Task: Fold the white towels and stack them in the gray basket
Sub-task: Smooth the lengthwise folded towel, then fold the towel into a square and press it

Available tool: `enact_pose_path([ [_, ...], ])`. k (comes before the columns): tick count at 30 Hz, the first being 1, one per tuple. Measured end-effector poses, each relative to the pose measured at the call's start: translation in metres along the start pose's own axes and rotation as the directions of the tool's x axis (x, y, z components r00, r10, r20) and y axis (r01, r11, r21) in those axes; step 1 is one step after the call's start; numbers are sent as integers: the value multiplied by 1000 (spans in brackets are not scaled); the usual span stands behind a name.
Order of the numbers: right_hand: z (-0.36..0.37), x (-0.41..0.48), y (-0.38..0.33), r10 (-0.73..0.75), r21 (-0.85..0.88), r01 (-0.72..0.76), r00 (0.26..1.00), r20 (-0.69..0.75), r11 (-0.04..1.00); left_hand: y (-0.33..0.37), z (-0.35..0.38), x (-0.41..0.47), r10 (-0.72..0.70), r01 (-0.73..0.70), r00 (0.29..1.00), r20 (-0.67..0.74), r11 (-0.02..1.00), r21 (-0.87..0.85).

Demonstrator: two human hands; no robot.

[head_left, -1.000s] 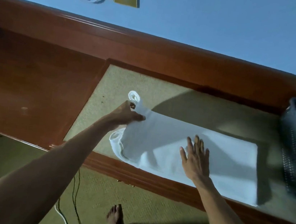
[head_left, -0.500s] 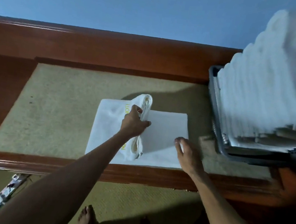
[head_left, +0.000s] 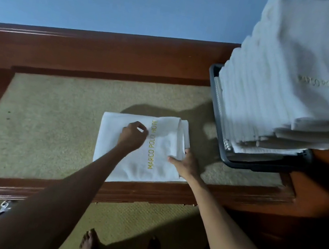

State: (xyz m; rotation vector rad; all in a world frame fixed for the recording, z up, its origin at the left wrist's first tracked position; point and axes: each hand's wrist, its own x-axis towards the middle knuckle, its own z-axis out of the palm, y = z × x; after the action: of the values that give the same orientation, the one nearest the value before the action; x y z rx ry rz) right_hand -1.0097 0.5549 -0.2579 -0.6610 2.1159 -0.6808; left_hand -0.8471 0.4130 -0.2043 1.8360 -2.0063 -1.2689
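While folded white terry towel (head_left: 169, 146) lies 8 o'clock of gray plastic basket (head_left: 258, 167) | left hand (head_left: 131, 135) curled atop it, pinch unclear, steadying | right hand (head_left: 185, 164) clamps its 3 o'clock edge, likely to lift.

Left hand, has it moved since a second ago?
Yes. The left hand has moved right, from near the left edge of the green inlay toward the gray basket, now on the folded towel.

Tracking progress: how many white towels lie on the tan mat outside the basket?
1: a folded white towel, yellow-lettered, at the tan mat's front edge, left of the gray plastic basket. None seems hidden.
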Motion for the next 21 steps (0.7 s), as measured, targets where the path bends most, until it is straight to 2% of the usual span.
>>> enact_pose_path([
  [3,-3,-5,-1,16,20,-16,1000,-1,1000,-24,-32,0,-33,44,988,-150,997,70],
  [5,-9,-9,-1,21,34,-19,999,-39,999,-43,-46,-1,-11,58,969,-246,981,183],
  [7,-13,-11,4,22,-11,-23,998,-65,1000,-58,-55,-5,-73,138,967,-245,955,264],
  [8,-15,-12,7,33,-40,-36,997,-66,999,-65,-57,-6,-136,184,969,-206,953,239],
  [10,-18,-12,10,47,-83,-53,996,-73,995,-76,-59,-6,-274,278,959,-70,959,62],
  [13,-19,-11,10,33,-100,-43,994,-104,994,-84,-59,-13,-395,416,909,133,884,-215],
  [17,-15,-13,-1,-208,-294,110,922,-327,949,-86,-59,-26,-360,456,881,307,820,-345],
  [21,1,-8,-30,-419,-228,361,852,-312,904,-91,-68,-35,-233,454,849,474,780,-431],
])
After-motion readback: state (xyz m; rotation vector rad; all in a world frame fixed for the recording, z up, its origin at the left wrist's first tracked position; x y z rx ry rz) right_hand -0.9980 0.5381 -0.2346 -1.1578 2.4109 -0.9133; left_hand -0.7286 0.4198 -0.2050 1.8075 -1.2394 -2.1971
